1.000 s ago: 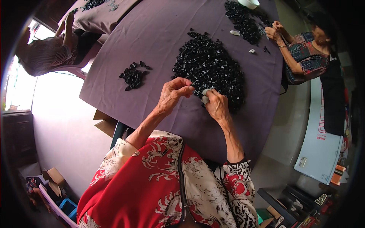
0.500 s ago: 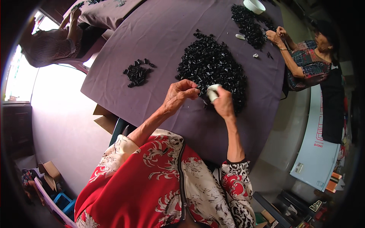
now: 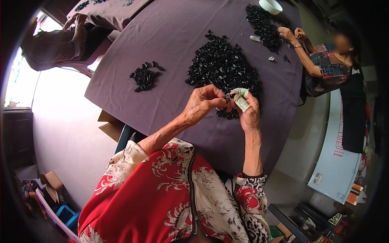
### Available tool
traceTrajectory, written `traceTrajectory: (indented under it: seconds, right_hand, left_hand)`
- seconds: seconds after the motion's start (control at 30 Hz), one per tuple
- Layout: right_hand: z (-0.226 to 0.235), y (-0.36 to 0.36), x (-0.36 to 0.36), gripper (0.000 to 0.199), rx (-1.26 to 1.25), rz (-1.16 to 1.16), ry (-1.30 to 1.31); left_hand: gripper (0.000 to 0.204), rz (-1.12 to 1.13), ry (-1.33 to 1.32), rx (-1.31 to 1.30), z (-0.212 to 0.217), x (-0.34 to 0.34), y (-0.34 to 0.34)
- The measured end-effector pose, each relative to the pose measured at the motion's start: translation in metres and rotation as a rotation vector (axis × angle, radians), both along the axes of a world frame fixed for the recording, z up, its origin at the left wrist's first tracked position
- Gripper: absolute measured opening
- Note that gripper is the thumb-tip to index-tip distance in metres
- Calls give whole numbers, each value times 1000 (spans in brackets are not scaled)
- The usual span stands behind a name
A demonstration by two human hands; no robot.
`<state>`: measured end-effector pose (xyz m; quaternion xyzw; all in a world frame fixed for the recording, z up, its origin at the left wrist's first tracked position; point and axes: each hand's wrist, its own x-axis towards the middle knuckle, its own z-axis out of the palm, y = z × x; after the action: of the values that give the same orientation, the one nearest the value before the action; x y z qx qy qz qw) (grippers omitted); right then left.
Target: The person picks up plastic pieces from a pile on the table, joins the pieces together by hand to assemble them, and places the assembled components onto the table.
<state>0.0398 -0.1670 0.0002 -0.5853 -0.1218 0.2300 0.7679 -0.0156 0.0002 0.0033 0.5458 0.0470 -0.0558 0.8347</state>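
My fingertips met over one small black plastic piece (image 3: pixel 228 97) – my left hand (image 3: pixel 201 106) pinched it between thumb and forefinger, the other fingers curled in, while my right hand (image 3: pixel 248 114) closed on it from the opposite side. Pale tape wrappings (image 3: pixel 241 99) covered my right forefinger and thumb, and those taped fingers pressed against the same piece. Both hands hovered raised above the near edge of the big heap of small black plastic parts (image 3: pixel 221 67), which lay spread on the round table under its purple cloth (image 3: pixel 170 44). I could not tell the piece's exact shape; it was too small between the fingers.

To the left of the heap, well apart from it, sat a smaller cluster of the same black parts (image 3: pixel 144 77). Further across the table lay a second dark pile (image 3: pixel 263 26), with a white bowl (image 3: pixel 270 6) just beyond it and two small white bits (image 3: pixel 255 38) beside it. A co-worker in a patterned top (image 3: pixel 330 67) sat at the far right, both hands at that second pile. Another person (image 3: pixel 52 44) leaned at the upper left beside a second purple-covered table (image 3: pixel 109 10) – cardboard boxes (image 3: pixel 50 180) stood on the floor below my left elbow.
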Motion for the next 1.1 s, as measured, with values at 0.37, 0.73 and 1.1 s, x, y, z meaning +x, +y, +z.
traceTrajectory:
  seconds: [0.37,0.73,1.1]
  right_hand:
    - [26,1,-3,18,-400,8,-389]
    - [20,4,3,11,-643,25,-763]
    - [20,7,-5,19,-730,13,-856]
  left_hand:
    - [11,-30,24,130,2,2,0]
    - [13,-23,82,169,2,3,-1]
    - [17,-53,217,-137,-20,2,-2]
